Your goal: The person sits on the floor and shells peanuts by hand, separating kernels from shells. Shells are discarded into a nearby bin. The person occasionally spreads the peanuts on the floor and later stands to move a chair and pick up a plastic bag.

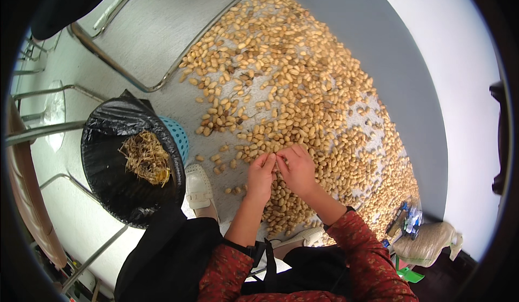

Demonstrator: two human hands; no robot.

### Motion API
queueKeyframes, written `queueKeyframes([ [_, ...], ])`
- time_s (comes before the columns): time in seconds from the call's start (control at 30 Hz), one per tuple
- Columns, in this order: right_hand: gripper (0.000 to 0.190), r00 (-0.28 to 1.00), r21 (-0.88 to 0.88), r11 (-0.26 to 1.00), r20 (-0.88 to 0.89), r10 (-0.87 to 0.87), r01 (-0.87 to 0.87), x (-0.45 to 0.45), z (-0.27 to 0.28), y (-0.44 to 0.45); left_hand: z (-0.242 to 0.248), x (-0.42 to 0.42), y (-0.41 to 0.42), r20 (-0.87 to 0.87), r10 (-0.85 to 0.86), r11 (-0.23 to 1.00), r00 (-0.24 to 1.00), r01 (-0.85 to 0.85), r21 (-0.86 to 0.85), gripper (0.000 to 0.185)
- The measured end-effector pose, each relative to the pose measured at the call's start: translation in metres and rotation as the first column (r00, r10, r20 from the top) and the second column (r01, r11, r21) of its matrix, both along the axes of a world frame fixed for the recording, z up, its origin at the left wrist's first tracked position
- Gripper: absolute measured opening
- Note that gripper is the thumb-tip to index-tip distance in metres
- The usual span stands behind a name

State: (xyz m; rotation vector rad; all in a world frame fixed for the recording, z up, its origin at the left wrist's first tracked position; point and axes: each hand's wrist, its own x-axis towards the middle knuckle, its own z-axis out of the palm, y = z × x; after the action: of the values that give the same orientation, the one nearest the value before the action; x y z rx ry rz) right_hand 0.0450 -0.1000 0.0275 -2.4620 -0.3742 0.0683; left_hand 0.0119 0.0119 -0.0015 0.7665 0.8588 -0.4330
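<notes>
My left hand (261, 176) and my right hand (298, 170) meet at the fingertips over a wide spread of unshelled peanuts (300, 111) on the floor. Thumbs and index fingers are pinched together. Whatever small thing may be between them is hidden by the fingers. Below my wrists the peanuts lie thicker, in a heap (284, 208) between my two shoes. To the left stands a blue perforated basket (177, 133) lined with a black plastic bag (109, 152). A clump of dry, straw-like stems or roots (146, 158) lies inside the bag.
My light-coloured left shoe (198, 186) is beside the basket; my right shoe (306, 237) touches the heap. Metal chair legs (162, 81) frame the left side. A grey-and-white wall (405, 79) borders the peanuts at right. A stuffed woven sack (425, 243) sits at lower right.
</notes>
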Motion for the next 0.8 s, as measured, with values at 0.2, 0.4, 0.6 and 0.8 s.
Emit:
queueKeyframes([
  [0.2, 0.011, 0.98, -0.086, 0.982, 0.096, 0.176, -0.168, -0.013, 0.008, -0.009, -0.001, -0.004, 0.006, -0.006, 0.027, 0.999, 1.0, -0.027, -0.035, 0.014],
  [0.4, 0.029, 0.776, 0.299, 0.807, -0.567, -0.279, 0.509, -0.021, 0.007, -0.015, 0.015, 0.001, -0.012, 0.088, -0.215, 0.941, 0.973, 0.182, 0.286, 0.022],
  [0.6, 0.024, 0.862, 0.24, 0.898, -0.449, -0.235, 0.37, -0.023, 0.023, -0.036, 0.03, -0.003, -0.021, 0.054, -0.637, 0.638, 0.769, 0.486, 0.597, 0.019],
  [0.8, 0.024, 0.943, 0.233, 0.927, -0.228, -0.241, 0.293, -0.039, 0.018, -0.044, 0.035, -0.007, -0.027, 0.166, -0.635, 0.704, 0.754, 0.478, 0.525, 0.019],
])
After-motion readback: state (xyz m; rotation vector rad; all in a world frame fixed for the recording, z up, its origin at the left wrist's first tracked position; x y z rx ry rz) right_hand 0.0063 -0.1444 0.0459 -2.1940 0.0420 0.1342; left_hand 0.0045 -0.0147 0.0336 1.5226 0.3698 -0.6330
